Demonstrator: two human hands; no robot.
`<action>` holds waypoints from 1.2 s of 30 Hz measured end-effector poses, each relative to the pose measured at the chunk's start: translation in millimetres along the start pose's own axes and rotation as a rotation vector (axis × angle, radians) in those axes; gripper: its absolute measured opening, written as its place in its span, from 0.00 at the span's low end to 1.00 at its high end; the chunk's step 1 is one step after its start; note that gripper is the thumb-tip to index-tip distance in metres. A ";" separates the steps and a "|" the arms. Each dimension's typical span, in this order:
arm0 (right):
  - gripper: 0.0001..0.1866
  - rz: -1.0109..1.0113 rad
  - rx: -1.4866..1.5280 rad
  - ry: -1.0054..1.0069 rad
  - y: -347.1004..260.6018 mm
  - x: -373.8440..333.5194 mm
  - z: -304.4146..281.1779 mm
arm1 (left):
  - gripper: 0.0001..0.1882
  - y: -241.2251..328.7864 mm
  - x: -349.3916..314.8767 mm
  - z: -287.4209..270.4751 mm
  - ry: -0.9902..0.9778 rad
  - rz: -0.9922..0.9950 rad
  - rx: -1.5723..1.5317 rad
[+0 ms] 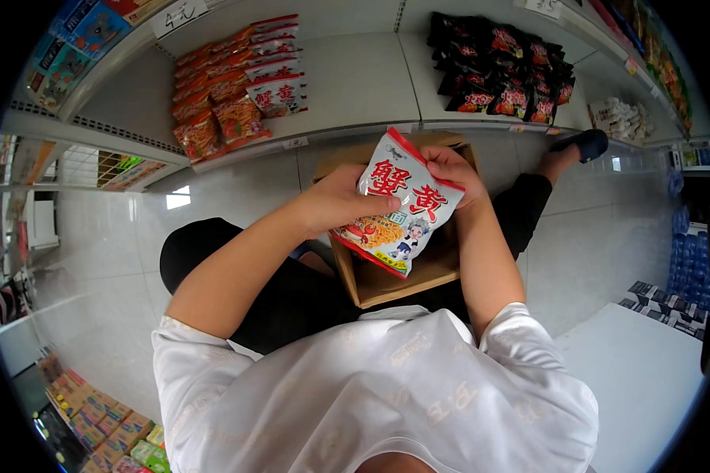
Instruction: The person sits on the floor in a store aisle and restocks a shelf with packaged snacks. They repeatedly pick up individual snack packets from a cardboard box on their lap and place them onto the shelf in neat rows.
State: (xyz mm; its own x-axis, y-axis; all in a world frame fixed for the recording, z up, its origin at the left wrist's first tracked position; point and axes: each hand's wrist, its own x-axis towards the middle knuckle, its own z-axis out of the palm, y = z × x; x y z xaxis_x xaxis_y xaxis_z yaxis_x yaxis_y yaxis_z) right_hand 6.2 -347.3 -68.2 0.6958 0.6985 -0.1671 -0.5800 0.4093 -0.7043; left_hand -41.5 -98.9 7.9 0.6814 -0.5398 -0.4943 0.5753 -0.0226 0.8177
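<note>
Holding a white snack packet (398, 203) between both hands, the person sits on the tiled floor (213, 197) facing a low shelf (355, 79). The packet is glossy white with big red characters, a picture of orange noodles, a small cartoon figure and a red lower edge. The left hand (335, 201) pinches its left edge, thumb on the front; the right hand (450, 169) closes over the top right corner. Just below it, an open cardboard box (394, 272) rests on the lap, its contents hidden. The packet's long axis runs diagonally, top toward the shelf, bottom toward the person's right. Matching packets (237, 87) and dark packets (505, 67) fill the shelf.
</note>
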 end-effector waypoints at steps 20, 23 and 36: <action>0.23 -0.082 -0.478 0.345 -20.9 47.5 84.0 | 0.15 21.9 -0.2 -24.2 0.426 0.407 -0.254; 0.23 -0.065 -0.465 0.283 -38.8 76.4 83.0 | 0.13 36.8 -5.1 -39.8 0.493 0.445 -0.313; 0.29 0.028 -0.671 -0.116 -22.5 256.2 141.0 | 0.17 50.1 -34.1 -167.1 0.940 0.659 -0.234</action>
State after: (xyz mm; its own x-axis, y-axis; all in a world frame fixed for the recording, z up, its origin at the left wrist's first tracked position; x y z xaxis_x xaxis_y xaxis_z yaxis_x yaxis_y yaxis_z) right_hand 137.8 -94.8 2.0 0.6126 0.7774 -0.1427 -0.1830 -0.0361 -0.9824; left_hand 39.7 58.9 16.4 0.8890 0.4471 -0.0990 -0.0112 0.2374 0.9714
